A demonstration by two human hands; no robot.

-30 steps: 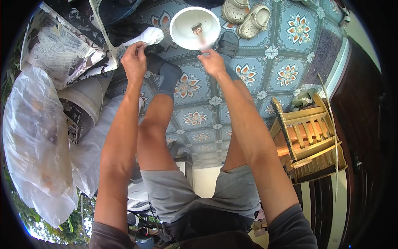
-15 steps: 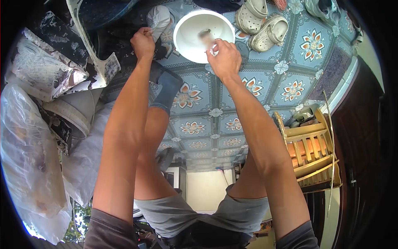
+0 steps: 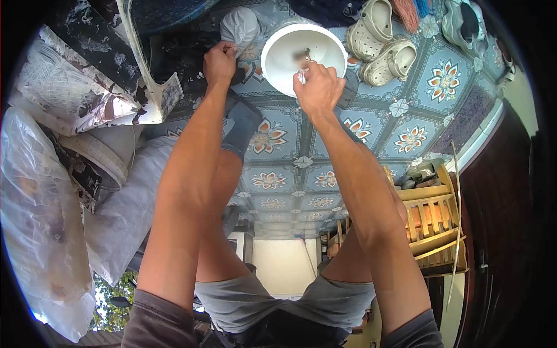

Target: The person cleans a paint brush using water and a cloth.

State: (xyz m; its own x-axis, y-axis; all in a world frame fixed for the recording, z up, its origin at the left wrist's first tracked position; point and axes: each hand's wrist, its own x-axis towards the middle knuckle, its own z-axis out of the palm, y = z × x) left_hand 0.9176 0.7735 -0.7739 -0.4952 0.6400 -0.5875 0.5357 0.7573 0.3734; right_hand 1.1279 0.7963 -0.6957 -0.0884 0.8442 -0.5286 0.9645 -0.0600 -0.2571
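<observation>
My right hand (image 3: 319,90) is closed over the near rim of a round white tub (image 3: 274,72). Its fingers grip a small thing with a blurred brown end (image 3: 300,56), which points into the tub; a whitish bit shows by the fingertips. Dark specks lie inside the tub. To the left, my left hand (image 3: 219,64) is closed in a pinch, its fingertips at the lower edge of a white plastic-covered bundle (image 3: 239,26). Whether it grips the plastic or something small cannot be made out.
Beige clogs (image 3: 390,61) stand right of the tub on patterned tiles (image 3: 268,136). A yellow slatted rack (image 3: 429,214) holds shoes at the right, near a dark door (image 3: 502,232). Paint-stained white containers (image 3: 75,87) and a clear plastic sheet (image 3: 46,220) crowd the left.
The view has shifted, so the tub and clogs sit farther right and lower. My right hand has moved slightly left relative to the tub, still gripping the small thing. My left hand remains pinched.
</observation>
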